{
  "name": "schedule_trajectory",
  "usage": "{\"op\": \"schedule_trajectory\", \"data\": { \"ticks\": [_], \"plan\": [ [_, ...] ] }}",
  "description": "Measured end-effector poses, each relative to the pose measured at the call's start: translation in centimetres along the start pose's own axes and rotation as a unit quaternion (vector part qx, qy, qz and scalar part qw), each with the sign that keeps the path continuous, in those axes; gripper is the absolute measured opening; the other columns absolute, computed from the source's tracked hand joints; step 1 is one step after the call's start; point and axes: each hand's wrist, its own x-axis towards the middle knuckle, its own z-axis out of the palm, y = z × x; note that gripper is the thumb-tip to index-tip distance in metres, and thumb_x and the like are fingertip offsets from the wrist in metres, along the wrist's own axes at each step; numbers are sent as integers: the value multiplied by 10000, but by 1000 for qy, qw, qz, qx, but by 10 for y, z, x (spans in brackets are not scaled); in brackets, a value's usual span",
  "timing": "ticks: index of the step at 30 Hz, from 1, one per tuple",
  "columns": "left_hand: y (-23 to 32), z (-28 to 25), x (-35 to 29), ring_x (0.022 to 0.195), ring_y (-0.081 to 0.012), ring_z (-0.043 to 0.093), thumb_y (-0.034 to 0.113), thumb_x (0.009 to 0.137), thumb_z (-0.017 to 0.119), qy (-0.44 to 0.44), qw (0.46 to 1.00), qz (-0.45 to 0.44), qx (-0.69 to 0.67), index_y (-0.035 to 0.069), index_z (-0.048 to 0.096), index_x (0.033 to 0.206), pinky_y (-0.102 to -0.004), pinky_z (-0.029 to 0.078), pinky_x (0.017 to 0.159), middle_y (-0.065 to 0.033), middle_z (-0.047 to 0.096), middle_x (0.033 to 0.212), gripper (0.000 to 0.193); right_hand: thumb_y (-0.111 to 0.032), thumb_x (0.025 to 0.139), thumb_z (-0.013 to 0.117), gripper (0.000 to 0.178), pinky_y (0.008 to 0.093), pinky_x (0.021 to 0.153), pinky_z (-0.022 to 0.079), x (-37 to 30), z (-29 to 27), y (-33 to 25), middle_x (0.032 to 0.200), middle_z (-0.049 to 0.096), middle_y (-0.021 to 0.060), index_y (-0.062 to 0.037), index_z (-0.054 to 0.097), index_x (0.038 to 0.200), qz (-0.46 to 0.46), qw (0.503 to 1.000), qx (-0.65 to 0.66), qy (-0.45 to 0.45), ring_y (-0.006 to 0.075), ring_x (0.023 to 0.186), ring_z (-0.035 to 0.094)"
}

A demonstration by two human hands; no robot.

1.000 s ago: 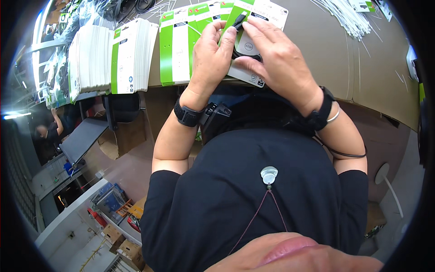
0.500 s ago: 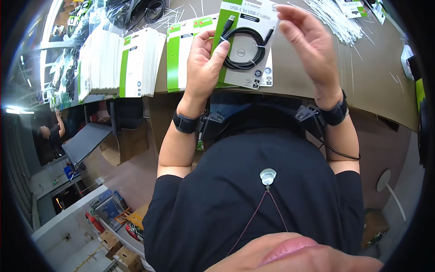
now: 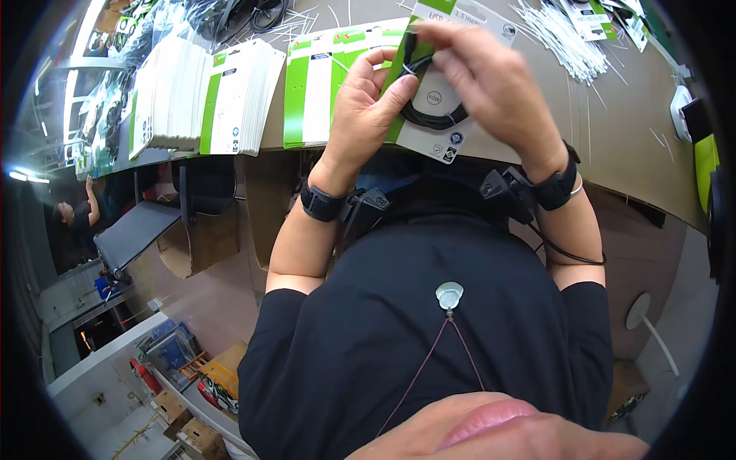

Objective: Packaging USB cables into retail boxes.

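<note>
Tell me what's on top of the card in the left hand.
A coiled black cable lies on the front of the card. The left hand hides part of its left side and the right hand its upper right, so those parts cannot be seen.

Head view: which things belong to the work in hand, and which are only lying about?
Likely in the work:
black cable
green-and-white card, in the left hand
stacked cards
loose white ties

Seemingly just around:
dark chair
cardboard boxes, lower left
</note>
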Motion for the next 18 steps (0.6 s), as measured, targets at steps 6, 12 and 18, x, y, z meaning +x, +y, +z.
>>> {"op": "schedule_trajectory", "data": {
  "ticks": [6, 12, 18],
  "plan": [
    [23, 2, 4, 1003, -140, 588, 39, 900, 579, -8, 995, 16, -95, -34, 406, 1261, -267, 476, 884, -121, 608, 1117, 407, -49, 932, 493, 253, 266, 837, 488, -5, -29, 46, 1048, 641, 86, 23, 556, 1167, 138, 938, 198, 249, 147, 979, 597],
    [32, 13, -5, 1059, -162, 578, 37, 883, 600, -77, 976, -55, -196, -45, 376, 1334, -283, 464, 928, -124, 584, 1188, 510, -48, 917, 499, 358, 291, 922, 457, -50, -15, 14, 1189, 567, 119, 5, 463, 1270, 294, 909, 289, -67, 175, 1063, 557],
    [32, 18, -5, 1063, -162, 577, 33, 878, 606, -88, 974, -73, -194, -56, 389, 1323, -283, 465, 929, -132, 580, 1201, 503, -101, 892, 569, 466, 321, 918, 465, -68, 11, 45, 1272, 514, 116, -20, 411, 1323, 144, 722, 676, -38, 202, 1121, 524]
  ]
}}
